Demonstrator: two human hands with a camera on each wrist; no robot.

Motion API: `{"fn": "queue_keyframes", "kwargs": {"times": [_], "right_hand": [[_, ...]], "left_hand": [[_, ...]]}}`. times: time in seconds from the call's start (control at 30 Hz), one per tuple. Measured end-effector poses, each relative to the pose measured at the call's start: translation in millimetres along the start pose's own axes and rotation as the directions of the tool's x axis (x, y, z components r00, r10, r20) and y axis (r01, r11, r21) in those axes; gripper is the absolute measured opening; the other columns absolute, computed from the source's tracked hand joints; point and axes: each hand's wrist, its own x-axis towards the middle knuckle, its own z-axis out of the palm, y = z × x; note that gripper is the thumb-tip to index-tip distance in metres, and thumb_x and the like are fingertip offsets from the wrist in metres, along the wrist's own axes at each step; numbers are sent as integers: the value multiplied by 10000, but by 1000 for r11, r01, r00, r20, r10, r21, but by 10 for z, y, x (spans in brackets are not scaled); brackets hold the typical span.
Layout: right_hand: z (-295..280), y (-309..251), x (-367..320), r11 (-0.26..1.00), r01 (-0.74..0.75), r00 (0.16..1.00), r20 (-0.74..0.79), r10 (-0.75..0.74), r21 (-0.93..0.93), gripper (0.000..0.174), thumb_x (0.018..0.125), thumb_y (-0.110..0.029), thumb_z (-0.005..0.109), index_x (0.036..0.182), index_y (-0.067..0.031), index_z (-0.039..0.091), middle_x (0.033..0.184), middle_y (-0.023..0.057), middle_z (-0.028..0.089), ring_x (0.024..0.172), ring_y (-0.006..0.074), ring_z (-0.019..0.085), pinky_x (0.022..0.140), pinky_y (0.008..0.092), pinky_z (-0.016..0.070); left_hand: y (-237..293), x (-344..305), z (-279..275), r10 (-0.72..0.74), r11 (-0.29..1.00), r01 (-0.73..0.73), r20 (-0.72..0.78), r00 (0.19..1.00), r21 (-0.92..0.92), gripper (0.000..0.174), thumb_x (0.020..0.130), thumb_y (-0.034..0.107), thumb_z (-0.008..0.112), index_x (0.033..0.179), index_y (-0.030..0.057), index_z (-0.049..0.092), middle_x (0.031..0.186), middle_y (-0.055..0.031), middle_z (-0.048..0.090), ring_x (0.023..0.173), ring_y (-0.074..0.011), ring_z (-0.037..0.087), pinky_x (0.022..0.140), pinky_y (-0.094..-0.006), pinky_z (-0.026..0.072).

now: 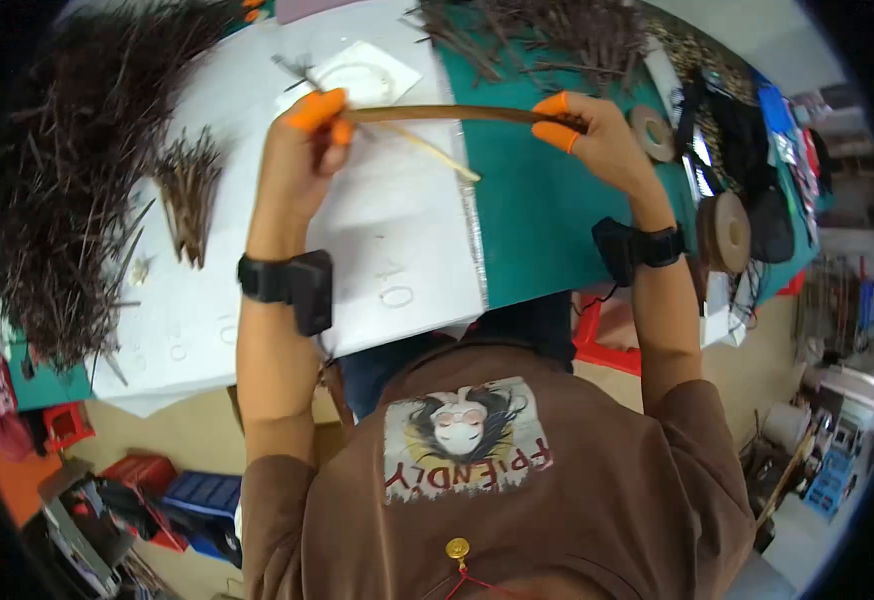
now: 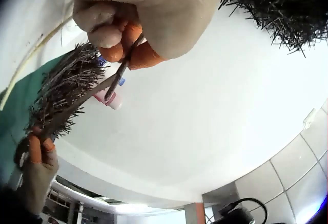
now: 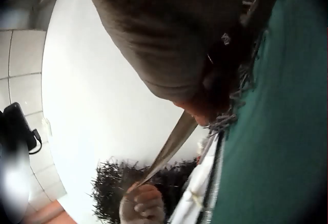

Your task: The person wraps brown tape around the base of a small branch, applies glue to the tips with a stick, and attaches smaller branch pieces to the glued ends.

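A long, flat brown strip (image 1: 437, 113), like a dried stalk, spans between both hands over the table, slightly bowed. My left hand (image 1: 292, 150) pinches its left end between orange-covered fingertips (image 1: 319, 105). My right hand (image 1: 607, 140) pinches the other end with orange-covered thumb and finger. In the left wrist view, a thin dark end (image 2: 114, 86) sticks out past the left fingers. From the right wrist, the strip (image 3: 171, 142) narrows toward the left hand (image 3: 141, 206). Below the strip lies a thin pale stick (image 1: 427, 155) on the white sheet.
A large heap of dark twigs (image 1: 57, 180) covers the left side, with a smaller bundle (image 1: 189, 195) beside it. More twigs (image 1: 547, 40) lie at the back on the green mat (image 1: 547, 220). Tape rolls (image 1: 727, 232) stand at the right. A white square (image 1: 367, 75) lies behind the left hand.
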Motion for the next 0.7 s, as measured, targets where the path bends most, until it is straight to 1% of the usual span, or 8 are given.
{"fn": "queue_keyframes", "kwargs": {"times": [0.13,0.17,0.27,0.3,0.4,0.57,0.6,0.7], "right_hand": [[-168,424,-298,965,137,976,-135,-170,-225,198,737,-87,641,914,-5,607,789,99,578,723,229,564,625,314,445],[-233,456,-361,897,148,963,-144,-226,-417,196,714,-79,644,897,-14,620,776,116,557,751,266,537,653,354,438],[-364,652,-439,799,73,946,-213,-245,-597,182,700,-77,648,872,-19,631,762,118,551,761,278,521,681,367,428],[-398,670,-448,824,-8,955,-248,-161,-566,154,718,-91,630,861,-36,643,766,114,553,790,282,520,710,367,422],[-479,781,-366,792,61,919,-275,-282,-608,136,736,-114,612,853,-56,651,761,108,556,789,291,521,713,374,423],[-613,504,-314,840,49,988,-97,-120,-540,482,651,48,490,1107,-101,548,942,129,533,907,291,521,779,360,426],[-613,401,-286,863,94,972,-144,-189,-496,449,691,53,493,1107,-105,550,957,127,528,879,296,533,763,342,433],[-408,-93,-141,980,73,959,-256,-120,-186,326,758,-4,527,1069,-91,571,934,111,564,838,250,555,717,300,446]], "left_hand": [[48,-42,21,2,961,50,186,983,-273,191,868,191,462,826,18,533,554,-7,464,404,-73,298,400,-215,217],[42,-56,35,24,960,36,208,978,-278,197,872,192,455,822,18,531,554,-7,463,406,-72,302,402,-212,222],[8,-77,41,90,966,-17,276,957,-257,182,873,186,457,819,21,509,585,-9,467,411,-62,313,401,-197,237],[2,-86,49,111,970,-36,301,947,-242,172,871,182,462,820,22,499,601,-10,469,412,-57,316,400,-191,242],[31,-165,157,69,992,-38,271,960,-119,171,861,194,483,809,31,496,587,-6,465,416,-52,331,407,-189,259],[35,-200,222,53,987,-77,166,985,139,156,805,178,569,774,28,537,530,2,463,417,-44,355,397,-171,246],[44,-194,208,53,984,-79,161,985,161,148,802,171,574,770,30,540,532,1,466,418,-44,355,399,-172,246],[35,-168,215,40,974,-78,178,983,211,114,788,137,586,751,38,545,545,3,485,428,-45,363,407,-173,247]]}}
